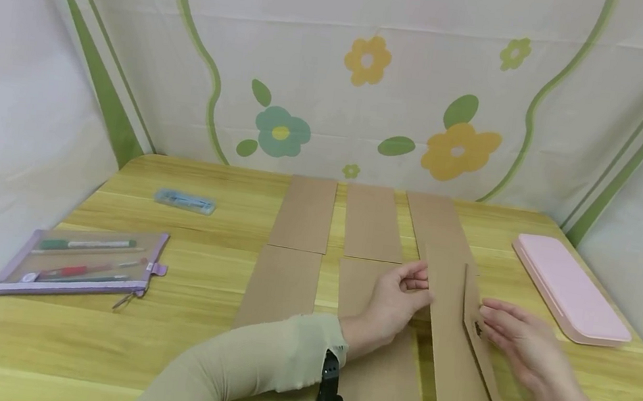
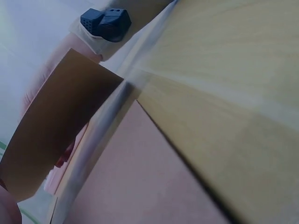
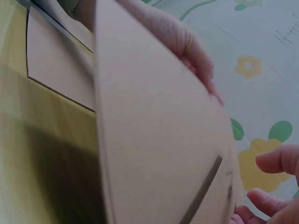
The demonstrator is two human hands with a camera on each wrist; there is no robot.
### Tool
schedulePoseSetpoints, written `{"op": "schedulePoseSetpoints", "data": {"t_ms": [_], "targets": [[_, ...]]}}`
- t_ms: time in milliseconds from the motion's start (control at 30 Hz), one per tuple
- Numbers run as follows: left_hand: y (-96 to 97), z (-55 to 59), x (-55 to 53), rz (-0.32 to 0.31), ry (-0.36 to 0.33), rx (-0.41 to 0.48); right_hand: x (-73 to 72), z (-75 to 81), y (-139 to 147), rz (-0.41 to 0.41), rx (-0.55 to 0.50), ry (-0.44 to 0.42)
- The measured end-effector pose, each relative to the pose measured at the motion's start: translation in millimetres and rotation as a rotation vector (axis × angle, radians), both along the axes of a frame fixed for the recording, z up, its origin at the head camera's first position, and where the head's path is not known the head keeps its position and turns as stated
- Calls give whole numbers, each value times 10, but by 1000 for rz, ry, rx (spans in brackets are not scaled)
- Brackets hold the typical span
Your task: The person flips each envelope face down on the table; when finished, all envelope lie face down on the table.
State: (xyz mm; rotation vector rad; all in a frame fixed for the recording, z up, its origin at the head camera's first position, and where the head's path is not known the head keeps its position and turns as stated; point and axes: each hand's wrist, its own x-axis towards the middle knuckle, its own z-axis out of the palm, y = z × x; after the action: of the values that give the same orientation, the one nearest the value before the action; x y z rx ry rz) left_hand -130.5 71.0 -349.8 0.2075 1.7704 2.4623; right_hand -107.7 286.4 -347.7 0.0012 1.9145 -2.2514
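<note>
A kraft paper envelope (image 1: 442, 353) is raised at a tilt over the right side of the table, its pointed flap (image 1: 484, 361) on the right bearing a small dark print. My left hand (image 1: 390, 304) pinches its left edge between thumb and fingers. At the opposite edge, beside the flap, is my right hand (image 1: 527, 350); its fingertips lie against the paper, while the thumb (image 3: 278, 159) stands apart. The left wrist view catches the envelope's shaded plain side (image 2: 58, 126). Below my left forearm lies another flat brown envelope (image 1: 378, 379), partly covered.
More flat brown pieces (image 1: 310, 216) lie in columns across the table (image 1: 72, 351). On the left are a purple-edged clear pencil pouch (image 1: 90, 263) with pens and a small blue clear case (image 1: 184, 201). A pink case (image 1: 573, 289) sits at right. Flower-printed cloth (image 1: 317, 28) encloses the back.
</note>
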Motion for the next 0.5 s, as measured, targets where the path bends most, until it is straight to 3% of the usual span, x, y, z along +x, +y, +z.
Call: {"op": "schedulePoseSetpoints", "data": {"t_ms": [267,500], "targets": [[1,98,-28,-22,-21,1,-13,-11,-183,43,23,-56],[0,195,-67,-76,-85,88,-29,-25,-310,75,158,-90]]}}
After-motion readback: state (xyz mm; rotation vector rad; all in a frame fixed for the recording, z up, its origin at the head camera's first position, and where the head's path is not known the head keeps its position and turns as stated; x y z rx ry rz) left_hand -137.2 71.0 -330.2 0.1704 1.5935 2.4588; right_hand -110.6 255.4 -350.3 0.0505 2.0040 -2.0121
